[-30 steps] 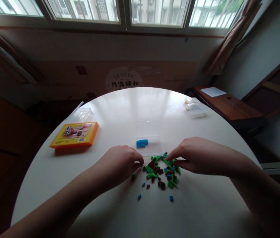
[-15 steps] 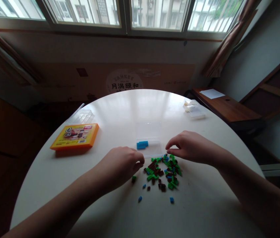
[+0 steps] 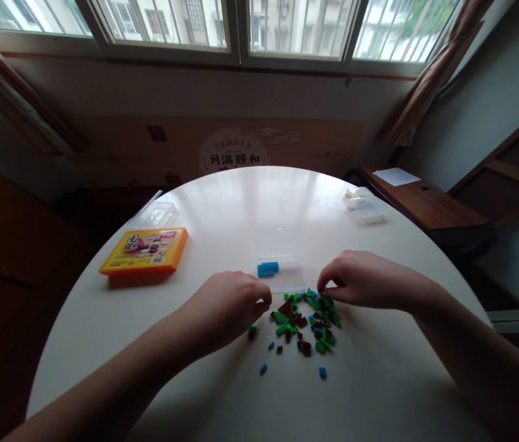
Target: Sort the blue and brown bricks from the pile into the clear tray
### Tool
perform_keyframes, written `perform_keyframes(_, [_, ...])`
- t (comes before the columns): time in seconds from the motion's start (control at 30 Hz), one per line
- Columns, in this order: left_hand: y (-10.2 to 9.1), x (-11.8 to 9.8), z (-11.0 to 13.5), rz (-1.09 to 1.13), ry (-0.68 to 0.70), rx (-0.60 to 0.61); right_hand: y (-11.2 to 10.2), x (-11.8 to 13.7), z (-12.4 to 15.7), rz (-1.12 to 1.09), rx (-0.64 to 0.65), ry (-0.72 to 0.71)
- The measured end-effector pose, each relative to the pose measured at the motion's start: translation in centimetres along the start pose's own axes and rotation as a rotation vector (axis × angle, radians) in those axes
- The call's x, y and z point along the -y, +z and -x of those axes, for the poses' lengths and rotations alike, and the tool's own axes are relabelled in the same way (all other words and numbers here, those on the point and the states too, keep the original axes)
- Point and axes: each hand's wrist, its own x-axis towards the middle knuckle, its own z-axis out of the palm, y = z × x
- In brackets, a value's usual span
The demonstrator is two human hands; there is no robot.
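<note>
Under a wide window, a round white table (image 3: 379,393) is seen, and everything else is carried by it. Two bare forearms are stretched over its near edge.

The left hand (image 3: 227,307) is laid near the middle of the table, at the left side of a pile of small bricks (image 3: 305,319). Its fingers are curled in and the thumb is brought close to the forefinger. Whether a brick is pinched between them cannot be told.

The right hand (image 3: 361,279) is held at the far right side of the same pile. Its thumb and forefinger are drawn together and lowered onto the green pieces there. Whether a piece is clamped cannot be told either.

An orange box (image 3: 145,250) with a printed lid is placed flat toward the left edge, well apart from the hands. A clear open case (image 3: 280,261) is set just beyond the pile, between the two hands. A clear tray (image 3: 156,213) is found at the far left edge, behind the orange box, and clear small containers (image 3: 364,204) at the far right edge.

The pile is made of green, brown and blue pieces. A blue block (image 3: 267,269) of joined bricks is kept in the near left corner of the case. One green brick (image 3: 252,331) lies just beside the left hand, and single blue bricks (image 3: 264,368) are scattered on the near side of the pile.
</note>
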Motion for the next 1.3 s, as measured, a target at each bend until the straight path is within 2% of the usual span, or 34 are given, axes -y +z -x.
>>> perform_keyframes(0.1, [0.1,0.1,0.0,-0.01,0.001,-0.01,0.3,-0.2,-0.1,-0.028,-0.031,-0.012])
perform_keyframes(0.33, [0.1,0.0,0.2,0.012,-0.002,-0.03,0.5,-0.1,-0.2,-0.041,-0.028,-0.175])
perform_keyframes(0.5, [0.1,0.2,0.2,0.02,0.012,-0.05,0.6,0.0,-0.2,-0.041,-0.03,-0.183])
perform_keyframes(0.67, [0.0,0.1,0.2,0.017,0.018,-0.062,0.3,-0.3,0.1,-0.12,0.045,-0.199])
perform_keyframes(0.73, [0.0,0.1,0.2,0.019,0.024,-0.08,0.1,-0.4,0.1,-0.146,0.027,-0.186])
perform_keyframes(0.9, [0.1,0.3,0.2,0.041,0.027,-0.132,0.6,-1.0,-0.7,-0.109,-0.136,-0.073])
perform_keyframes(1.17, [0.1,0.6,-0.1,0.123,-0.035,-0.319,1.1,-0.9,-1.2,-0.037,-0.131,0.018])
perform_keyframes(1.3, [0.2,1.0,-0.3,0.128,-0.074,-0.371,1.2,-0.5,-1.3,-0.024,-0.136,0.036])
